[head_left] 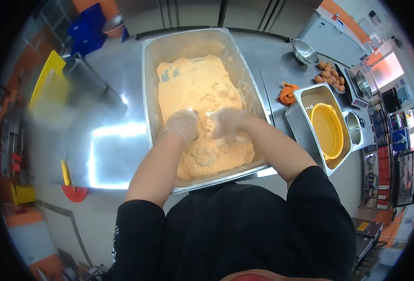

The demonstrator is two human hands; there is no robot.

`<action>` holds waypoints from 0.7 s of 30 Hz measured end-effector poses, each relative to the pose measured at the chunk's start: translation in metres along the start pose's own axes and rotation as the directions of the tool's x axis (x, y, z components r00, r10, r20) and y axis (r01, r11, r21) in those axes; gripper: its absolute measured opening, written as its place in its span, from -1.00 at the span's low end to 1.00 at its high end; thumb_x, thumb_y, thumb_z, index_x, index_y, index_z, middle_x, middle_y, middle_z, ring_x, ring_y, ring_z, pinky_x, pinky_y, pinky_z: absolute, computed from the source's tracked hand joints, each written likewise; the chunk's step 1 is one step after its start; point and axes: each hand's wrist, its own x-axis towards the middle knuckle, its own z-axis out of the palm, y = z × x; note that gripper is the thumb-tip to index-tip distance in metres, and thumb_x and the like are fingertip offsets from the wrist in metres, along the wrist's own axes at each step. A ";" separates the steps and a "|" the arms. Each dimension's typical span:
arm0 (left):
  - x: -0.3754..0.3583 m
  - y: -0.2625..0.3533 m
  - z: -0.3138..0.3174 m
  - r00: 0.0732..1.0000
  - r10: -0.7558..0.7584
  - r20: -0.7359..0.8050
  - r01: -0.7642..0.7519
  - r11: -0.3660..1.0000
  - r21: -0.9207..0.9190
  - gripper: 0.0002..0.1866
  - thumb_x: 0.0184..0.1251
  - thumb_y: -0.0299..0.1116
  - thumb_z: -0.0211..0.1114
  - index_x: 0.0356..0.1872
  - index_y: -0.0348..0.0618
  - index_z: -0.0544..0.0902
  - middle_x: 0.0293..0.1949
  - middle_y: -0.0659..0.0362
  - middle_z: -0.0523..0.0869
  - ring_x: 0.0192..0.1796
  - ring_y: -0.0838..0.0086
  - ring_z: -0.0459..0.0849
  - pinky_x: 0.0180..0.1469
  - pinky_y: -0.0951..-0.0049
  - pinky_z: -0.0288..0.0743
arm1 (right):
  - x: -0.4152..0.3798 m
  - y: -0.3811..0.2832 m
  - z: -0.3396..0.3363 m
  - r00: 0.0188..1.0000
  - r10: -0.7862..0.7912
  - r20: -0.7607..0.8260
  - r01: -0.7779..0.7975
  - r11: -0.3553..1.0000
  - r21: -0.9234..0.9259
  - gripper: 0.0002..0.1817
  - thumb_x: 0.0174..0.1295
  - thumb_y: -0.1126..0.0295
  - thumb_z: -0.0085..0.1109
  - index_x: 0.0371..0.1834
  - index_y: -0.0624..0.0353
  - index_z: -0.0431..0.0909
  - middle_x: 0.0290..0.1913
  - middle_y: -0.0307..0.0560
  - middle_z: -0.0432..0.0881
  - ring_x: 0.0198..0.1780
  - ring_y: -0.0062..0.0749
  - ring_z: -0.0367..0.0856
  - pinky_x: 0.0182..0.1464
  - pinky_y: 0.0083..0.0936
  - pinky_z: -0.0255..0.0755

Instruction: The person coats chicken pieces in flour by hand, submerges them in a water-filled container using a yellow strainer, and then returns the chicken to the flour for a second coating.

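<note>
A deep metal tray (pixel 151 61) stands on the steel counter, with orange-yellow powder (pixel 193 79) spread over its bottom. Both hands wear thin clear gloves and are down in the tray. My left hand (pixel 183 124) rests in the powder left of the middle, its fingers curled and partly hidden. To its right, my right hand (pixel 228 122) is smeared by motion, and its fingers cannot be made out. Loose crumbly clumps (pixel 208 125) lie between the hands. A pale rounded lump (pixel 206 158) coated in powder sits nearer to me.
Right of the tray are an orange cloth (pixel 289 93), a metal bin with a yellow basket (pixel 327 131), a steel bowl (pixel 305 52) and several eggs (pixel 329 75). A yellow board (pixel 47 77) stands at the left.
</note>
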 end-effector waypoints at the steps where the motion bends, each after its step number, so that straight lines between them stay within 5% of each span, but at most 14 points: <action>1: -0.005 -0.001 -0.005 0.999 -0.045 0.031 0.046 0.998 -0.043 -0.57 0.17 -0.42 0.26 0.12 -0.20 0.53 0.14 0.00 0.53 0.12 0.11 0.61 0.10 0.23 0.53 | -0.009 -0.007 -0.013 0.997 0.044 0.060 -0.042 0.998 -0.040 -0.53 0.14 0.03 0.21 0.02 0.09 0.61 -0.04 0.18 0.60 0.07 -0.04 0.56 0.09 -0.31 0.45; 3: -0.010 0.000 0.000 0.997 -0.079 -0.010 0.079 0.997 -0.020 -0.59 0.17 -0.39 0.27 0.08 -0.19 0.55 0.10 0.00 0.54 0.09 0.11 0.61 0.10 0.23 0.53 | -0.012 -0.008 -0.006 0.998 0.021 0.063 -0.016 0.998 -0.068 -0.59 0.12 0.12 0.25 -0.04 0.12 0.63 -0.05 0.19 0.60 0.07 -0.04 0.56 0.09 -0.32 0.44; 5: -0.007 0.000 0.007 0.982 -0.051 -0.183 0.068 0.993 0.093 -0.60 0.13 -0.32 0.31 0.02 -0.17 0.58 -0.01 -0.01 0.60 0.06 0.15 0.61 0.10 0.25 0.52 | 0.000 -0.001 0.011 0.991 -0.115 -0.064 0.110 0.991 -0.080 -0.64 0.09 0.15 0.28 -0.15 0.16 0.66 -0.11 0.17 0.62 0.00 -0.03 0.60 0.04 -0.30 0.46; 8: -0.003 -0.001 0.005 0.980 0.007 -0.197 0.020 0.991 0.136 -0.63 0.13 -0.30 0.30 -0.01 -0.16 0.62 -0.05 -0.01 0.63 0.07 0.21 0.61 0.08 0.26 0.52 | 0.017 0.011 0.027 0.924 -0.201 -0.326 0.154 0.974 -0.165 -0.60 0.08 0.09 0.31 -0.20 0.22 0.67 -0.24 0.17 0.65 -0.14 -0.10 0.64 -0.07 -0.27 0.48; 11: -0.018 -0.001 -0.026 0.993 0.050 0.104 -0.040 0.995 -0.096 -0.59 0.10 -0.27 0.34 -0.01 -0.20 0.62 -0.07 -0.07 0.65 0.04 0.22 0.63 0.05 0.28 0.50 | 0.024 0.020 0.021 0.930 -0.237 -0.280 0.234 0.971 -0.046 -0.65 0.04 0.28 0.31 -0.10 0.20 0.65 -0.19 0.16 0.65 -0.15 -0.09 0.64 -0.08 -0.28 0.49; 14: -0.031 0.030 -0.033 0.918 0.142 0.372 -0.107 0.988 -0.111 -0.44 0.03 -0.22 0.36 0.08 -0.30 0.57 -0.06 -0.14 0.68 0.08 0.13 0.63 0.09 0.28 0.48 | 0.030 0.012 0.022 0.970 0.031 -0.243 0.036 0.963 0.266 -0.59 -0.04 0.48 0.31 -0.03 0.17 0.60 -0.14 0.10 0.66 -0.13 -0.09 0.65 -0.14 -0.31 0.52; 17: -0.026 0.042 0.005 0.919 0.300 0.256 -0.254 0.947 -0.196 -0.38 -0.01 -0.15 0.44 0.08 -0.31 0.55 -0.10 -0.14 0.68 -0.01 0.15 0.65 0.05 0.26 0.46 | 0.031 0.026 0.033 0.978 -0.138 -0.159 0.164 0.973 0.160 -0.48 -0.14 0.57 0.34 0.01 0.20 0.53 -0.04 0.15 0.64 -0.03 -0.07 0.63 -0.03 -0.28 0.50; 21: -0.021 0.043 0.003 0.894 0.292 0.341 -0.237 0.952 -0.194 -0.33 -0.02 -0.13 0.42 0.12 -0.33 0.53 -0.06 -0.15 0.66 0.03 0.14 0.64 0.08 0.26 0.45 | 0.002 0.010 0.021 0.974 -0.178 -0.137 0.171 0.983 -0.063 -0.46 -0.16 0.59 0.37 0.03 0.22 0.56 -0.02 0.16 0.64 0.01 -0.10 0.64 -0.03 -0.25 0.51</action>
